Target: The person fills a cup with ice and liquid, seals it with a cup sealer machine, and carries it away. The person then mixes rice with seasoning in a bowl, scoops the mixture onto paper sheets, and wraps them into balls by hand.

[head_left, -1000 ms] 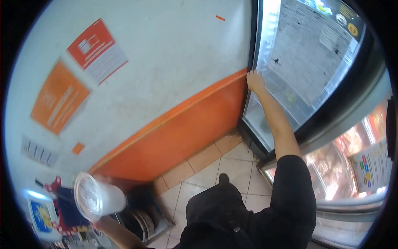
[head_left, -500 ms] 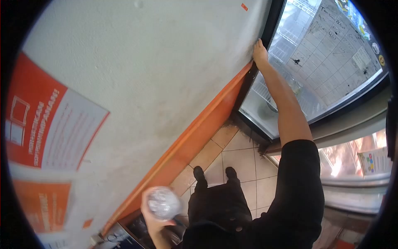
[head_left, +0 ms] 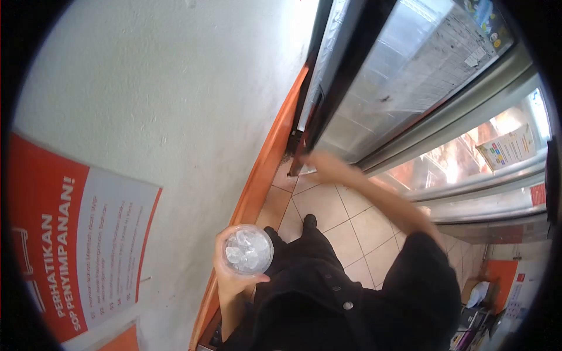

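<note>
My left hand is wrapped round a clear plastic cup, held upright in front of my body. Chunks of ice show through its round top. On the other side, my right arm stretches forward to a glass-door fridge. My right hand is at the lower part of the dark edge of the fridge door, smeared by motion, so its finger positions are unclear. The door stands partly open, with a gap between it and the frame beside the wall. Writing covers a panel on the glass.
A pale wall with an orange skirting board runs along my left, bearing a red and white poster. At the right stands another glass-fronted unit. Tiled floor lies underfoot; a cardboard box sits at lower right.
The fridge door has swung open towards me, with my right hand moving down and left in view. The cup of ice has shifted up and right in view.
</note>
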Tool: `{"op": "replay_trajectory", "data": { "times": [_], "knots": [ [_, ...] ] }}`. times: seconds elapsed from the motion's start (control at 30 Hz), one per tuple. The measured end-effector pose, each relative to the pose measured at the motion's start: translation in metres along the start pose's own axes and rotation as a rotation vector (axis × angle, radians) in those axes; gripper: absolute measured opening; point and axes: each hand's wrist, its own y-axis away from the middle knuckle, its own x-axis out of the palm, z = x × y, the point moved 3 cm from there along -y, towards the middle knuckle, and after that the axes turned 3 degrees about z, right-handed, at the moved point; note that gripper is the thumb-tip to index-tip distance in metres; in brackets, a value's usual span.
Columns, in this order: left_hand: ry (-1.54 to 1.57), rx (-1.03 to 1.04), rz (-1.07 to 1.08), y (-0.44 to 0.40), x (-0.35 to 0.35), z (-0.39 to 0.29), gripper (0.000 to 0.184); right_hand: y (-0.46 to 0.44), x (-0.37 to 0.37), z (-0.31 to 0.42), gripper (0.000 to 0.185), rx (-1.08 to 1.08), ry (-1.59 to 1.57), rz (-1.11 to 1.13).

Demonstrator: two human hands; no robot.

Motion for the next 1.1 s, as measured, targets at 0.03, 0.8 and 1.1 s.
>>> {"op": "replay_trajectory", "data": {
  "times": [0.03, 0.8, 1.1],
  "knots": [
    [-0.004, 0.002, 0.013, -0.003, -0.003, 0.005, 0.109, 0.022, 0.056, -0.033, 0.074, 0.198, -0.125, 0.082],
    [-0.008, -0.058, 0.064, -0.122, 0.101, 0.103, 0.101, 0.217, 0.222, -0.068, 0.1, 1.194, -1.142, -0.263],
    [-0.165, -0.186, -0.095, -0.22, 0.187, 0.294, 0.107, -0.082, 0.209, -0.56, 0.086, 1.186, -0.7, -1.159]
  ]
}}
